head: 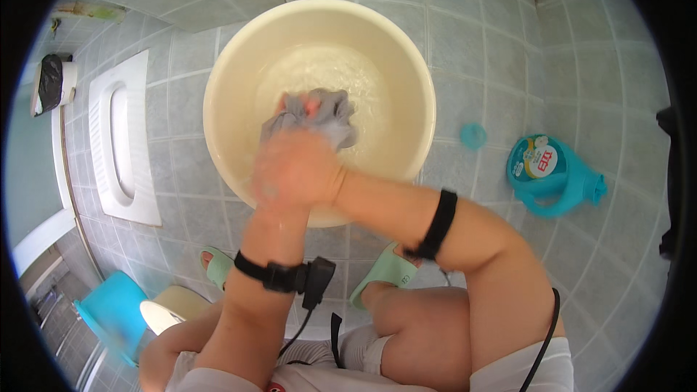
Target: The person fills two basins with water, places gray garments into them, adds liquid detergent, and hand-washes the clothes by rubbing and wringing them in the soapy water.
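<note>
A bunched grey cloth (329,114) hangs over the shallow water in a large cream plastic basin (419,65). My right hand (305,166), blurred, lies across my left hand (267,174), and both are at the near side of the cloth. Reddish fingertips show among the folds. Where one hand ends and the other begins is hard to make out, and the left hand is largely covered. The cloth is squeezed between the hands.
A turquoise detergent bottle (566,174) lies on the tiled floor at the right, near a turquoise cap (473,136). A white squat toilet (122,141) is at the left. A blue plastic container (111,310) and a cream bucket (171,305) stand at the lower left.
</note>
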Demonstrator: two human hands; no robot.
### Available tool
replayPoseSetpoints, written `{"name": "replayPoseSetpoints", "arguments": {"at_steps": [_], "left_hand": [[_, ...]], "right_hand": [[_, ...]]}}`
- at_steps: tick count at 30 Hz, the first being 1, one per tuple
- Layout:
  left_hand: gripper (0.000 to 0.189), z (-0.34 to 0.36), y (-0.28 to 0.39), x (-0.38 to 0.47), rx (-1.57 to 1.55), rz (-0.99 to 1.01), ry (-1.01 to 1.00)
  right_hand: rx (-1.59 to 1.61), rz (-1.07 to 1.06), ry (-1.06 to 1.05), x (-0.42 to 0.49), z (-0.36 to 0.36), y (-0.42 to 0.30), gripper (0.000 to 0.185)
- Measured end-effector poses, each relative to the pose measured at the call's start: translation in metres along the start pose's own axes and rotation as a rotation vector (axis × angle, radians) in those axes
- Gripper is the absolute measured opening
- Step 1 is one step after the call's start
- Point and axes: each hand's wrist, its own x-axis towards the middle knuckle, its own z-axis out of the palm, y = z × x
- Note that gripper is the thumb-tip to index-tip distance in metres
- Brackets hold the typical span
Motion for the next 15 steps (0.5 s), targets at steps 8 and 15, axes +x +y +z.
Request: {"name": "replayPoseSetpoints", "arguments": {"at_steps": [8, 15], "left_hand": [[0.037, -0.008, -0.009, -0.006, 0.224, 0.006, 0.305], [0.040, -0.003, 0.002, -0.005, 0.149, -0.124, 0.156]], "right_hand": [[-0.281, -0.168, 0.084, -0.006, 0.020, -0.003, 0.025], [-0.342, -0.264, 0.144, 0.003, 0.022, 0.011, 0.028]]}}
